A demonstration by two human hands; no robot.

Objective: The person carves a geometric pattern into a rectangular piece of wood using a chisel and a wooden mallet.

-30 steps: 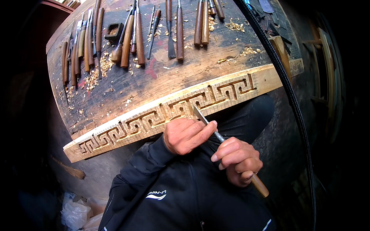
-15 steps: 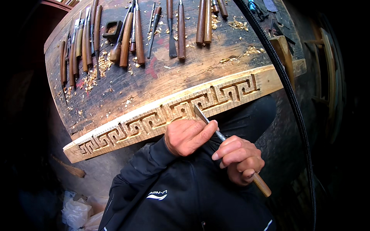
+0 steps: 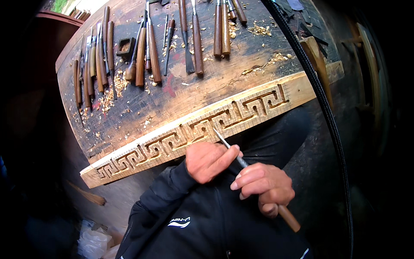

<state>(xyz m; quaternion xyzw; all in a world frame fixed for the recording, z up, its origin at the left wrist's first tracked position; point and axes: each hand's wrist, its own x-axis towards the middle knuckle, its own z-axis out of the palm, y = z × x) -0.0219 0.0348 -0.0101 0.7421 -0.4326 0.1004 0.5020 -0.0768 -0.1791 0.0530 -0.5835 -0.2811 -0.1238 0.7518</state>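
Note:
A long pale wooden board with a carved Greek-key pattern and pencilled grid lines lies along the bench's near edge. Its carved face is toward me. Both of my hands hold one carving chisel, slanted with its blade tip at the pattern's grooves, right of the board's middle. My left hand is closed around the blade, close against the board's lower edge. Lower and to the right, my right hand wraps the wooden handle, whose end sticks out below the fist. The left fingertips are partly hidden.
Several wooden-handled chisels lie across the far side of the bench, among wood shavings. A small dark square box sits between them. An upright wooden piece stands behind the board's right end. A black braided cable crosses the right side.
The view has turned slightly, so the bench and board appear shifted. The chisel tip has moved a little left along the pattern, and the handle end has dropped lower with my right hand.

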